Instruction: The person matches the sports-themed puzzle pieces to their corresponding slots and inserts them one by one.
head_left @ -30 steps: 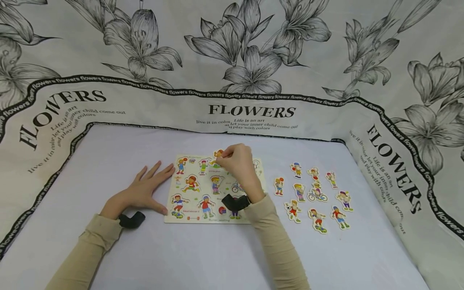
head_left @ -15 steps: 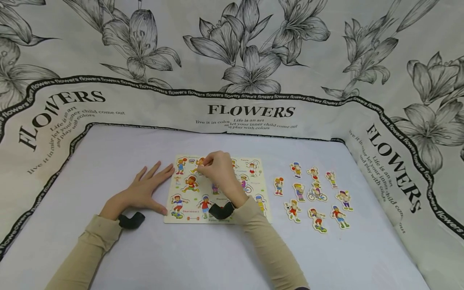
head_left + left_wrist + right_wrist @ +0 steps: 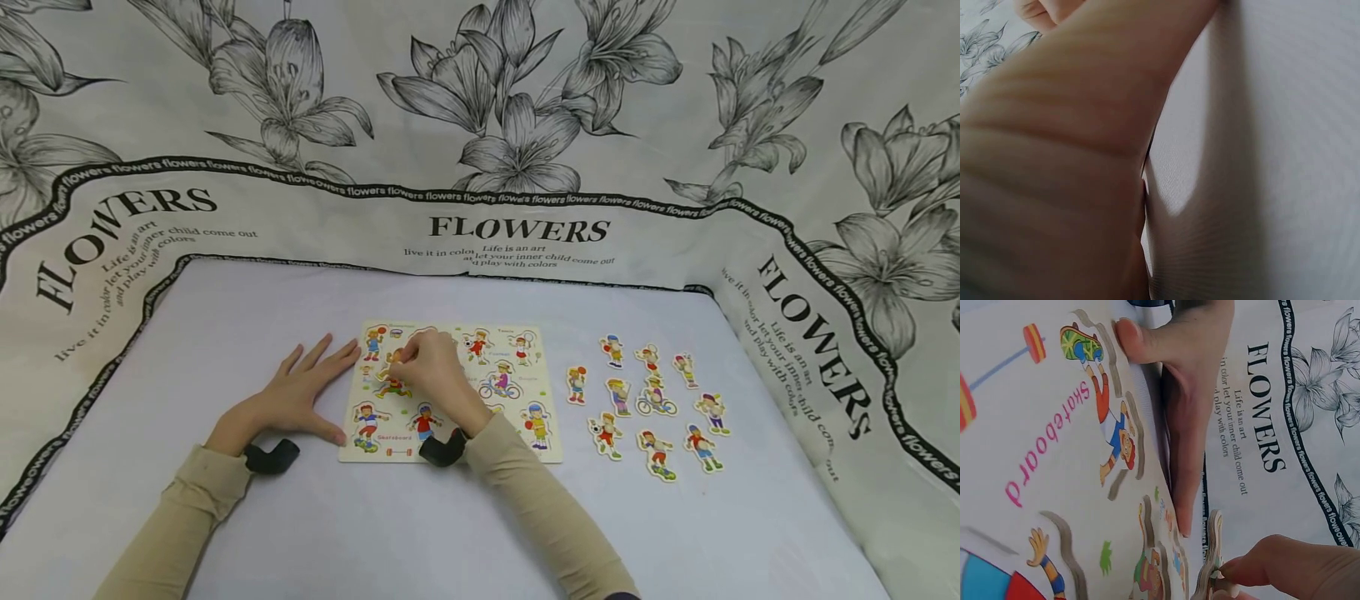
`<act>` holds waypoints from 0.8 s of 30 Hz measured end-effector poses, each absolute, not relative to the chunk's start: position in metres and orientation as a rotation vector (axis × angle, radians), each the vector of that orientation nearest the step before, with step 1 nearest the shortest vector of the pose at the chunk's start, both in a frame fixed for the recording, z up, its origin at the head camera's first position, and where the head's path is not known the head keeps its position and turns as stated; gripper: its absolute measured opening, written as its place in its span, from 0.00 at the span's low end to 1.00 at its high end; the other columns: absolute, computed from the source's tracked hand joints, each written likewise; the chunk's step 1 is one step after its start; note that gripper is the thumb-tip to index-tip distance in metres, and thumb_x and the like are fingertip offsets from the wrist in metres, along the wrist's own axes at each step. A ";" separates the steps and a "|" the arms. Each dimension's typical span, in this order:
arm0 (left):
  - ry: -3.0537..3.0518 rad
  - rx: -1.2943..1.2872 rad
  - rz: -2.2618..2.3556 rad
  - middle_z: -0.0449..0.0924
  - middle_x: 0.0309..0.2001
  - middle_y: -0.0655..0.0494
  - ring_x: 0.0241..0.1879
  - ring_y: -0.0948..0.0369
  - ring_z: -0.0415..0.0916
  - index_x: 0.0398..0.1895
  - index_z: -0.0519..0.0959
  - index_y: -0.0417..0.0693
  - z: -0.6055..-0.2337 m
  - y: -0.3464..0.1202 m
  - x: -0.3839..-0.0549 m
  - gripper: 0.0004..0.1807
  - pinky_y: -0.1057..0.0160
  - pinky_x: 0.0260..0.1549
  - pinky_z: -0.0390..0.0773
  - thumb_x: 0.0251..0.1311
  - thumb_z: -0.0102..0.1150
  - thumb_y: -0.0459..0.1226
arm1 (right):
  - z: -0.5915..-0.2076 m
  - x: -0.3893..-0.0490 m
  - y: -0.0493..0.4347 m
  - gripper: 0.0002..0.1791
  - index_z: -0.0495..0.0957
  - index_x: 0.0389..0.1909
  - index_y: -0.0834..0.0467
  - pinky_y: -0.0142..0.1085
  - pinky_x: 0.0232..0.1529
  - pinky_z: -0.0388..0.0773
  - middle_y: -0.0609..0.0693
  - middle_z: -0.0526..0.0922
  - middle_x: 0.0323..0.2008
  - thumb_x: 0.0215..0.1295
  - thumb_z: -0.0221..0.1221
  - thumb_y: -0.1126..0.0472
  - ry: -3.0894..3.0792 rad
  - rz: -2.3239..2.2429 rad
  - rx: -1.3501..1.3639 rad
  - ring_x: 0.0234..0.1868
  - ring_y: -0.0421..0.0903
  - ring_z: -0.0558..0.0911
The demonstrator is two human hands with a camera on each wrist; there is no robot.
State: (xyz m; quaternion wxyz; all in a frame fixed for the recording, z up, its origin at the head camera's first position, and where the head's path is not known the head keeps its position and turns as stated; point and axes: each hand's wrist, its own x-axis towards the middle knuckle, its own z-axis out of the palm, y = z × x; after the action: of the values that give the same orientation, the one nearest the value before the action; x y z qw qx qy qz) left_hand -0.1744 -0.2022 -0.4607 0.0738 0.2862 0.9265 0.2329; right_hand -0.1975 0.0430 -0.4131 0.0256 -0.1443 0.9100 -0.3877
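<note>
A flat puzzle board (image 3: 513, 456), printed with children doing sports, lies at mid-table. My right hand (image 3: 437, 365) pinches a runner-shaped puzzle piece (image 3: 394, 358) by thumb and fingers, over the board's left part near the recess with the running figure. In the right wrist view that piece (image 3: 1211, 550) stands tilted on edge, raised off the board. My left hand (image 3: 300, 402) is spread flat, its fingertips and thumb at the board's left edge. The left wrist view shows mostly wrist and its shadow on the cloth.
Right of the board lie several loose puzzle pieces, among them a cyclist (image 3: 656, 400), a footballer (image 3: 604, 437) and a skateboarder (image 3: 657, 456). Flower-printed curtain (image 3: 517, 237) encloses the white table (image 3: 465, 533) at the back and sides.
My right hand has carried the runner piece from the board's top edge leftward and then down toward the running-figure recess. The left hand has stayed put.
</note>
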 end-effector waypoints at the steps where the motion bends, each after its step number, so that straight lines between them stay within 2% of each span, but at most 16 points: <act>1: 2.781 0.861 0.703 0.43 0.79 0.47 0.77 0.41 0.29 0.78 0.52 0.43 -0.461 -0.202 -0.174 0.72 0.34 0.69 0.28 0.33 0.73 0.69 | -0.414 -0.197 0.042 0.10 0.81 0.18 0.57 0.26 0.19 0.69 0.46 0.78 0.24 0.51 0.72 0.63 2.805 -1.195 -0.444 0.22 0.39 0.74; 16: 2.776 0.850 0.678 0.41 0.80 0.50 0.77 0.43 0.27 0.79 0.50 0.46 -0.466 -0.204 -0.177 0.73 0.36 0.70 0.26 0.32 0.71 0.72 | -0.430 -0.197 0.037 0.15 0.78 0.12 0.57 0.26 0.13 0.66 0.44 0.76 0.13 0.50 0.73 0.63 2.782 -1.131 -0.494 0.12 0.36 0.69; 24: 2.776 0.853 0.683 0.42 0.80 0.50 0.77 0.43 0.27 0.79 0.50 0.46 -0.467 -0.204 -0.177 0.73 0.36 0.69 0.27 0.32 0.71 0.71 | -0.430 -0.196 0.037 0.14 0.78 0.12 0.57 0.26 0.13 0.64 0.43 0.75 0.12 0.50 0.72 0.63 2.775 -1.093 -0.504 0.12 0.36 0.68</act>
State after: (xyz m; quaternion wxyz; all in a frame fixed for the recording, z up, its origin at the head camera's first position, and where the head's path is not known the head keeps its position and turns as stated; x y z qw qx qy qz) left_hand -0.1772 -0.2041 -0.4667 0.0789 0.2849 0.9276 0.2283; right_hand -0.1965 0.0370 -0.4302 0.0582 -0.1663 0.9159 -0.3606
